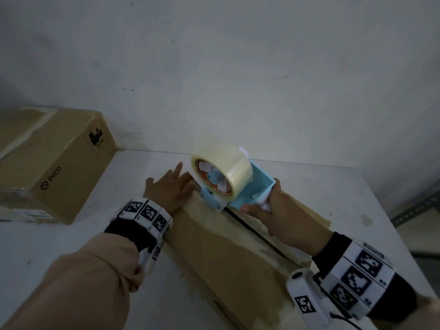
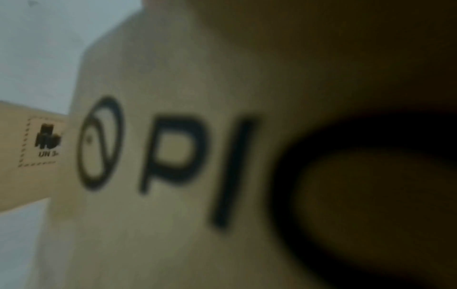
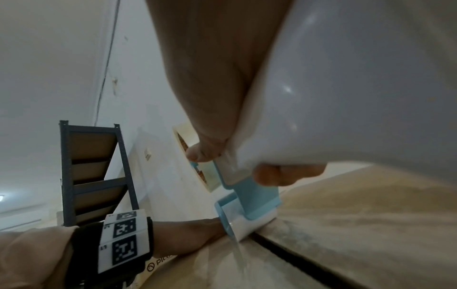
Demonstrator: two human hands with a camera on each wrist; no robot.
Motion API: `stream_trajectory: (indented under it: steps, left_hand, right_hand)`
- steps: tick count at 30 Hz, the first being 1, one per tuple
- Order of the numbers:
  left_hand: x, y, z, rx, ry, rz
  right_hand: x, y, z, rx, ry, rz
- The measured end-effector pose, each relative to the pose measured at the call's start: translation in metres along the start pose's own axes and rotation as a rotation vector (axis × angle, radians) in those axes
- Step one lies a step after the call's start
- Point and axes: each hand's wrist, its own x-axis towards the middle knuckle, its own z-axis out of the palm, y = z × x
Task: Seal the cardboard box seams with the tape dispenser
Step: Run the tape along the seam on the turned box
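**Tape dispenser set on the box seam**

Head view: a long cardboard box (image 1: 221, 253) lies on the white worktop (image 1: 71, 246), its top flaps meeting at a dark open seam (image 1: 250, 228). The right hand (image 1: 276, 210) has its fingers curled round the white handle of a blue tape dispenser (image 1: 228, 182), whose front end touches the box top at the far end of the seam. A roll of clear tape (image 1: 222, 170) sits on the dispenser. The left hand (image 1: 170, 189) lies flat on the left flap just beside the dispenser, fingers straight, gripping nothing. A second box (image 1: 52, 163) stands well apart on the left.

Left wrist view: blurred; the printed side of the cardboard box (image 2: 173, 78) fills the picture, with the second box (image 2: 24, 146) behind.

Right wrist view: the right hand's fingers (image 3: 284, 174) wrap the handle; the dispenser's (image 3: 249, 207) white roller rests on the box at the seam (image 3: 296, 256), a strip of tape (image 3: 241, 258) running down from it onto the box. The left hand (image 3: 193, 236) presses the flap beside it. A metal shelf (image 3: 94, 172) stands behind.
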Motion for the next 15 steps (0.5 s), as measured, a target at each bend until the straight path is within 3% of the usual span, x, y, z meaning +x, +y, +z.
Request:
stream_trajectory:
  steps: [3,9,15]
  left_hand:
    - [-0.008,0.012,0.006,-0.057,-0.011,-0.054]
    - [-0.018,0.023,0.026,0.071,0.106,0.140]
    - [-0.019,0.022,0.027,-0.022,0.143,0.116]
  right_hand:
    - [-0.004,0.001,-0.001,-0.019,0.003,-0.020]
    - [-0.007,0.006,-0.002,-0.019,0.013,-0.003]
    - [-0.020,0.010,-0.003,-0.101,0.057,0.033]
